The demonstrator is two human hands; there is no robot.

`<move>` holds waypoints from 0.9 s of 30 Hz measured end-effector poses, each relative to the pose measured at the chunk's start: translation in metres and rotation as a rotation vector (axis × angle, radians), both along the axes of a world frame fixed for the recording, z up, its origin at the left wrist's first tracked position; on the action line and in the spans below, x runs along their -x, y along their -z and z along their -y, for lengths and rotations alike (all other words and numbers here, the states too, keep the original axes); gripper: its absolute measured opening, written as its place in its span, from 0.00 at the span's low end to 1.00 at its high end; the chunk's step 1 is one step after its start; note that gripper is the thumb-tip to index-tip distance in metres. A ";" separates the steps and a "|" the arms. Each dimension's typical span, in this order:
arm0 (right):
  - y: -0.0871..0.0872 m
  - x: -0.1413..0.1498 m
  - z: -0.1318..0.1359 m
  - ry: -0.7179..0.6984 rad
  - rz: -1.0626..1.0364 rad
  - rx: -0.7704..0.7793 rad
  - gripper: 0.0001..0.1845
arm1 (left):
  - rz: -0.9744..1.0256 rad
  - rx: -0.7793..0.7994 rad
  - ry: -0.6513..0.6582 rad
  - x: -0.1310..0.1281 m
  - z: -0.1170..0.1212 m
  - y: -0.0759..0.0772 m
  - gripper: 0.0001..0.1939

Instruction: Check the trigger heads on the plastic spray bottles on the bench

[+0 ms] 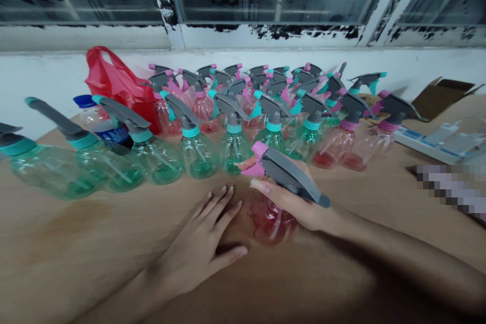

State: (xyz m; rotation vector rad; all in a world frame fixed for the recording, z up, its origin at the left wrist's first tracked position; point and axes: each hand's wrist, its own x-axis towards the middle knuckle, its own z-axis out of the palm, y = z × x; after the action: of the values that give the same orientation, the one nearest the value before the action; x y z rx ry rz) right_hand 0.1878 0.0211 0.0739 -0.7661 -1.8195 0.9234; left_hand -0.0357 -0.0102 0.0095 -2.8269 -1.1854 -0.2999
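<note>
- A clear pink plastic spray bottle [271, 220] stands on the brown wooden table [76, 243], just below the centre of the frame.
- Its body is round and see-through, with a thin tube showing inside; the tint looks deepest near the base.
- On top sits a grey trigger head [290, 177] with a pink nozzle tip and pink trigger at its left end; the grey top slopes down toward the right.
- The right hand [292, 200] is wrapped around the bottle's neck and head, fingers curled closed over it, thumb at the pink trigger end.
- The left hand [207, 243] lies flat on the table just left of the bottle, palm down, fingers spread and loose, holding nothing; whether its fingertips touch the bottle cannot be told.
- Behind, across the middle of the frame, stands a crowd of matching spray bottles: clear green ones with teal collars [195, 152] in the front left rows, pink ones with pink collars [345, 144] toward the right and back.
- A red plastic bag [114, 83] sits in the upper left, behind the bottles.
- An open brown cardboard box [440, 96] sits at the right edge.
</note>
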 end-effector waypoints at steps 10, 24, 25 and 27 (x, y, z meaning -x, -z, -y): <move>-0.013 -0.002 -0.004 -0.013 0.106 -0.122 0.06 | 0.012 0.023 -0.017 0.002 0.000 0.003 0.37; -0.004 -0.001 0.002 -0.021 -0.009 -0.059 0.14 | 0.025 0.038 -0.024 -0.003 0.001 -0.005 0.38; -0.003 -0.001 0.001 -0.022 -0.017 -0.065 0.15 | 0.024 0.048 -0.029 -0.003 0.001 -0.007 0.39; 0.000 -0.001 0.000 -0.021 -0.036 -0.082 0.16 | 0.023 0.053 -0.031 -0.004 0.002 -0.009 0.39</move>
State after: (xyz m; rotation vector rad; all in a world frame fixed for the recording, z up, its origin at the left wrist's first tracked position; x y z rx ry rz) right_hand 0.1886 0.0208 0.0743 -0.6768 -1.8257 0.8644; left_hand -0.0314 -0.0117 0.0181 -2.8545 -1.2583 -0.3040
